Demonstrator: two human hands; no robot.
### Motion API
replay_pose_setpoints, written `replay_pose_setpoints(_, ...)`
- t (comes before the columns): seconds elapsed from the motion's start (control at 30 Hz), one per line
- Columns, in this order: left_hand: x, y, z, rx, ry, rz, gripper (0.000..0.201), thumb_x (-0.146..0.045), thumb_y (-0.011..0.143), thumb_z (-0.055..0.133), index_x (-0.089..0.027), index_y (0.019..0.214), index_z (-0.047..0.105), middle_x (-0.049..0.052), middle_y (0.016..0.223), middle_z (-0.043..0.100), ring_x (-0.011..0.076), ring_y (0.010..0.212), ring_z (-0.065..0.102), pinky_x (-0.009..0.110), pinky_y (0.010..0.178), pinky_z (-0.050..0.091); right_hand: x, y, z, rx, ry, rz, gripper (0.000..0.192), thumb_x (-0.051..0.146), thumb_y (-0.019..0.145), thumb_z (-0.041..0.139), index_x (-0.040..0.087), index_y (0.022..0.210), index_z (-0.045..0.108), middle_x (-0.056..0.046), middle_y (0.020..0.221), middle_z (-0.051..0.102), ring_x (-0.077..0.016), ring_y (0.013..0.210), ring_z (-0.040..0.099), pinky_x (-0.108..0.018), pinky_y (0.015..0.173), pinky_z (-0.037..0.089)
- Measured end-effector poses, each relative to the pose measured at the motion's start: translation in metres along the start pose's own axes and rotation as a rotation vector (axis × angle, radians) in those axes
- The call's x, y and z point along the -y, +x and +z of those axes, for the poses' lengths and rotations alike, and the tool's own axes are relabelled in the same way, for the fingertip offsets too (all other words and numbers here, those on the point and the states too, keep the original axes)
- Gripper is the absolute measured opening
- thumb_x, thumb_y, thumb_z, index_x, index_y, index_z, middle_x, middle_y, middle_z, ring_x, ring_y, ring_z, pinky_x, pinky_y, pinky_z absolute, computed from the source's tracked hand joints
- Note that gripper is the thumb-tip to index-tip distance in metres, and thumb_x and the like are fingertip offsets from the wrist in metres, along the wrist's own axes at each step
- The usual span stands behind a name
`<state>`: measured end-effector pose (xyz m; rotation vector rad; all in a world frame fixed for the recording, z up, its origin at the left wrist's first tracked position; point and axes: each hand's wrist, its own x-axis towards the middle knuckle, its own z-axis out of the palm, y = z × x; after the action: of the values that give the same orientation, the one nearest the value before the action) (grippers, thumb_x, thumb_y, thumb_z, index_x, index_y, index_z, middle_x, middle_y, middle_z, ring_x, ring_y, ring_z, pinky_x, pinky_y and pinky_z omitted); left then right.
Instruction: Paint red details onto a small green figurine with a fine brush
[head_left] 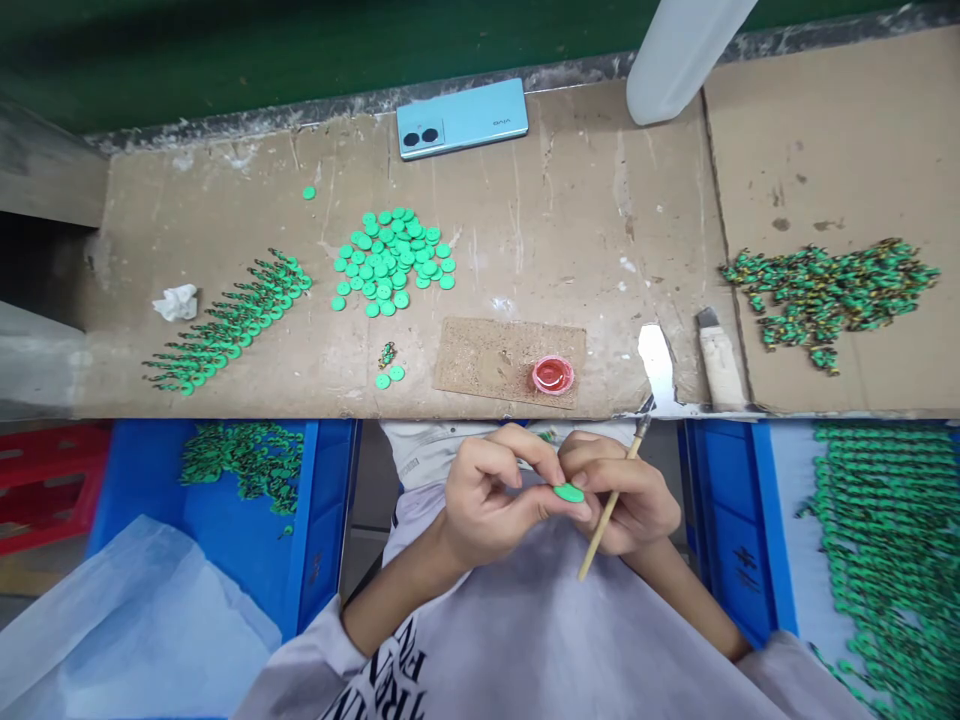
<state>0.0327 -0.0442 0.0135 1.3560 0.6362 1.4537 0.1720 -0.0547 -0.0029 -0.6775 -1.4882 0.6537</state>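
Below the near edge of the table (225,390), over the person's lap, both hands meet around one green disc (569,492). The left hand (491,495) has its grip closed on the disc, thumb and fingers pinching its rim. The right hand (626,500) has its grip closed on a thin brush (611,505), and its fingertips also touch the disc.

The disc is held only by its edge and away from the table, so it can slip and fall on the lap or between the two blue bins (322,520). The brush sits loosely across the right fingers while they help with the disc; it may turn or drop, and its tip could mark the white shirt (525,640).

Near the middle of the near edge, a small red cup (553,375) with liquid stands on a cork mat (495,355). It is light and open, so a careless reach with the brush could tip it. Just left of it, two loose discs (390,377) could be pushed off the edge.
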Motion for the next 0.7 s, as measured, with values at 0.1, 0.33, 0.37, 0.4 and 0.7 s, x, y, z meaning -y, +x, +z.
replay_pose_setpoints(0.1,0.002,-0.001,0.002,-0.016,-0.012,0.004,0.05,-0.017,0.08,0.09,-0.024,0.087,0.042,-0.006,0.081,0.07,0.0101,0.069,0.069,0.022,0.067,0.059,0.0,0.002,0.0,0.002,0.001,-0.002,0.012,0.019,0.098,0.061,0.021,0.11,0.063,-0.004,0.072,0.071,-0.0171,0.052,0.064,-0.028,0.045,0.053)
replay_pose_setpoints(0.33,0.005,0.002,-0.026,-0.149,0.125,0.002,0.025,-0.02,0.079,0.091,-0.022,0.092,0.07,-0.002,0.077,0.071,0.0124,0.063,0.07,0.023,0.058,0.06,-0.007,-0.009,-0.025,-0.045,-0.294,-0.029,0.009,0.017,0.095,0.063,0.023,0.102,0.065,-0.003,0.072,0.071,-0.0184,0.053,0.064,-0.033,0.049,0.053)
replay_pose_setpoints(0.37,0.005,0.002,-0.032,-0.17,0.156,0.002,0.019,-0.021,0.08,0.09,-0.021,0.09,0.074,-0.001,0.076,0.072,0.0126,0.062,0.07,0.023,0.057,0.059,-0.007,-0.012,-0.03,-0.069,-0.319,-0.044,0.004,0.02,0.095,0.064,0.022,0.098,0.065,-0.004,0.072,0.07,-0.0186,0.052,0.062,-0.034,0.048,0.052)
replay_pose_setpoints(0.4,0.004,0.002,-0.038,-0.185,0.176,0.004,0.015,-0.022,0.081,0.09,-0.021,0.088,0.076,0.0,0.076,0.072,0.0127,0.061,0.069,0.023,0.056,0.058,-0.007,-0.014,-0.034,-0.08,-0.338,-0.065,0.003,0.022,0.096,0.064,0.022,0.093,0.064,-0.004,0.071,0.07,-0.0185,0.052,0.06,-0.034,0.048,0.051)
replay_pose_setpoints(0.7,0.001,0.002,-0.057,-0.168,0.124,-0.02,0.012,-0.017,0.082,0.087,-0.021,0.09,0.079,0.002,0.082,0.073,0.014,0.063,0.071,0.025,0.055,0.06,-0.011,-0.043,-0.039,0.385,-0.464,-0.28,0.024,0.021,0.102,0.061,0.02,0.079,0.058,-0.009,0.075,0.074,-0.0179,0.059,0.063,-0.031,0.049,0.052)
